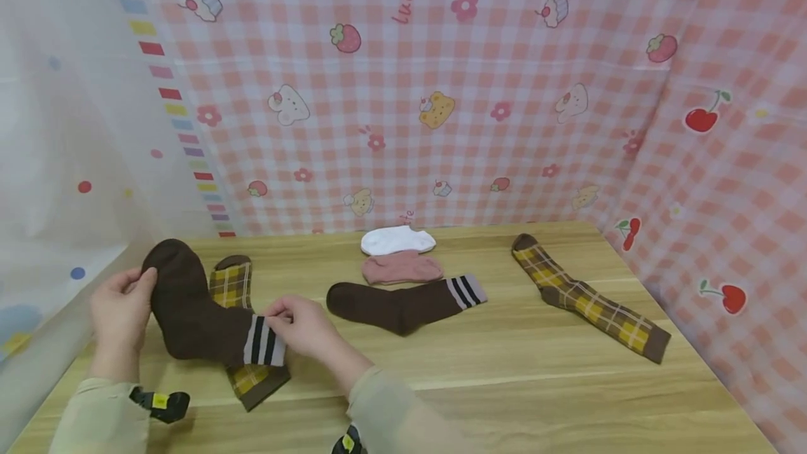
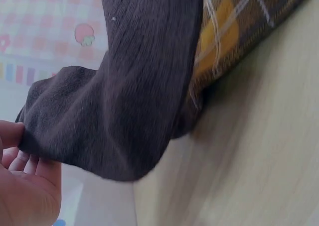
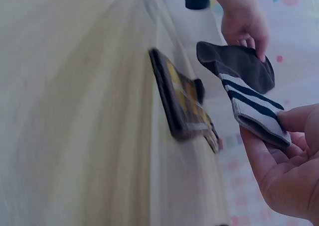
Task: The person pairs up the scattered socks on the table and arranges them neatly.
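Left grip (image 1: 120, 314) pinches toe (image 1: 170, 265), right grip (image 1: 304, 328) cuff (image 1: 263, 343), of brown sock (image 1: 192, 317); matching sock (image 1: 403, 304) and plaid socks (image 1: 586, 298) lie unpaired

This looks like a curtained-off booth, with a wood-grain table (image 1: 536, 384), pink checked cloth (image 1: 403, 167) and pale dotted sheeting (image 1: 57, 125).

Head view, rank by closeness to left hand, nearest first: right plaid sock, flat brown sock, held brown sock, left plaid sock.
1. Held brown sock: toe end in the left hand.
2. Left plaid sock: left side, partly hidden by the held one.
3. Flat brown sock: centre.
4. Right plaid sock: right side.
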{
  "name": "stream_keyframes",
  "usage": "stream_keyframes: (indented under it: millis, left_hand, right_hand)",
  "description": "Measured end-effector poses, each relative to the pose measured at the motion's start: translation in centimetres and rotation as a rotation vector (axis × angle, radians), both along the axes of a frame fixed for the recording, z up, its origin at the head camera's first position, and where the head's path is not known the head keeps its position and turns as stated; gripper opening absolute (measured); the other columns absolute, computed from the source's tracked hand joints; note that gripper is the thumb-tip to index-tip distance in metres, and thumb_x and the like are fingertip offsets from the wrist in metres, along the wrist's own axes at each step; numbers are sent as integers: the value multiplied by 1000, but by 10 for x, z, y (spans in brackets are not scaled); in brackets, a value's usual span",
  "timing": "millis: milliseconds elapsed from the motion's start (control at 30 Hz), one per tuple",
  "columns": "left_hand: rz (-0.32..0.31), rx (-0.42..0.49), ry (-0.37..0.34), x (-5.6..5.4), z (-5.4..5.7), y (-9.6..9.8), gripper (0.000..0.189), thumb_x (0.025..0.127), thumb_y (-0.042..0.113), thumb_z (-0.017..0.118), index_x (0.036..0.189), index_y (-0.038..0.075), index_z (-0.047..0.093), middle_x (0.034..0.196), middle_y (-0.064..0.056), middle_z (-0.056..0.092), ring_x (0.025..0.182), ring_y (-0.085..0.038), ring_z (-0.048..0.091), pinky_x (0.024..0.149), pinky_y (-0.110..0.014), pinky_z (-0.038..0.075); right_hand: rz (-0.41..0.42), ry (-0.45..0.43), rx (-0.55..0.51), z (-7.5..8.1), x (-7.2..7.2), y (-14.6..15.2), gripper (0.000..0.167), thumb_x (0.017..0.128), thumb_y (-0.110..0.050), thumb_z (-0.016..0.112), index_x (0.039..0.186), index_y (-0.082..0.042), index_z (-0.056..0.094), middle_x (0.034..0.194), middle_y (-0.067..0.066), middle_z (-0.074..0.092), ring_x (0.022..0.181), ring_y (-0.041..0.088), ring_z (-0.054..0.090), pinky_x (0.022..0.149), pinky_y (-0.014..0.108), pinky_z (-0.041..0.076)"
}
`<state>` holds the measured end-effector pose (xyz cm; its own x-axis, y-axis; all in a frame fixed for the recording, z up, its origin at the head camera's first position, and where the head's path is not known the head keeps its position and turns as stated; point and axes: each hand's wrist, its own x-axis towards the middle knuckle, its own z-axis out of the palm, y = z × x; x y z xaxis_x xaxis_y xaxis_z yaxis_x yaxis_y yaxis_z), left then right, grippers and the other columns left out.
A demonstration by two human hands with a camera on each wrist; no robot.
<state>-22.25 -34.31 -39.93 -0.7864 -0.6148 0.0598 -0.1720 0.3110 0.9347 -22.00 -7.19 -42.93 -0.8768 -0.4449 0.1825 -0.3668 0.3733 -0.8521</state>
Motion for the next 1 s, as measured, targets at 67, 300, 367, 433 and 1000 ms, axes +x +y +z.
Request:
stream_keyframes:
  millis: [67, 300, 367, 433, 1000]
  left_hand:
    - [-14, 86, 63, 0, 2, 4, 29, 97, 25, 62, 113, 1, 65, 75, 24, 54, 68, 9, 53, 59, -8, 46]
    - [-112, 417, 295, 0, 9, 25, 21, 91, 1, 67, 81, 19, 69, 71, 11, 66, 63, 0, 63, 56, -13, 52]
    - [-132, 415, 322, 0, 11, 33, 22, 90, 0, 67, 81, 19, 70, 71, 10, 67, 64, 0, 63, 56, -13, 52]
    - [-148, 424, 346, -1, 11, 40, 21, 90, -1, 68, 80, 17, 71, 71, 8, 68, 63, -1, 64, 56, -14, 53]
    - [-288, 432, 428, 2, 16, 84, 20, 89, -6, 67, 88, 13, 70, 75, 3, 71, 62, -6, 66, 54, -17, 54]
  right_hand:
    - [-18, 34, 3, 1, -3, 7, 9, 96, -15, 65, 99, -10, 72, 91, -4, 67, 80, 0, 57, 74, 15, 46]
    - [-75, 106, 14, 8, -12, 31, 10, 97, -17, 65, 101, -11, 72, 93, -2, 69, 80, 3, 57, 73, 18, 47]
    - [-85, 115, 19, 11, -15, 38, 10, 97, -17, 64, 101, -11, 71, 93, -3, 69, 79, 3, 56, 73, 18, 47]
    - [-90, 122, 18, 14, -19, 44, 10, 97, -17, 64, 101, -10, 71, 93, -2, 68, 76, 5, 55, 71, 20, 46]
    - [-118, 186, -4, 39, -36, 107, 11, 99, -12, 61, 103, -6, 69, 102, 6, 68, 89, 16, 60, 82, 33, 49]
